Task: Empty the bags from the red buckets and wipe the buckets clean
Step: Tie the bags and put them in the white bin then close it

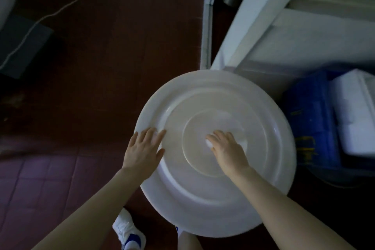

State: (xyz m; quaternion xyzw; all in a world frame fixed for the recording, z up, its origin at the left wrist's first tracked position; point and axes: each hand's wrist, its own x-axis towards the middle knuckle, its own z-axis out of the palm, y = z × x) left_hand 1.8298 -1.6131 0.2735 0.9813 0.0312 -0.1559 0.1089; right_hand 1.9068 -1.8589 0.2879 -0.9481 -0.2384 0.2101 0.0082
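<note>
Progress: wiping stage, lid surface. No red bucket shows; the large white lid fills the middle of the view and hides whatever it sits on, presumably one of the buckets. No bags in sight, so I cannot tell whether emptying is done. Judged from this alone: lid top is being cleaned, and the bucket body and any other buckets are not confirmed.

Hands: left hand lies flat at the lid's left edge, fingers straight and spread, holding nothing; it looks to be steadying the lid. Right hand sits on the lid's centre disc, fingers bent over a white wipe that shows at both sides of the palm. Cloth or tissue, too blurred to say.

Materials and shapes:
- Lid: round, smooth, glossy plastic by the look of it, moulded in concentric rings, with a flat raised centre disc, then a shallow channel, then a broad sloping rim. Faint highlights along the rings.
- Floor: dark red-brown and matt; square tiles with visible joints at the near left.
- Blue crate: just beside the lid's right edge, hard-sided, yellow marking; a white box on its far side.
- White frame: beyond the lid's far edge, straight painted bars.
- Pale cable: loose curve on the floor, far left.
- White and blue shoe: below the lid's near edge.
</note>
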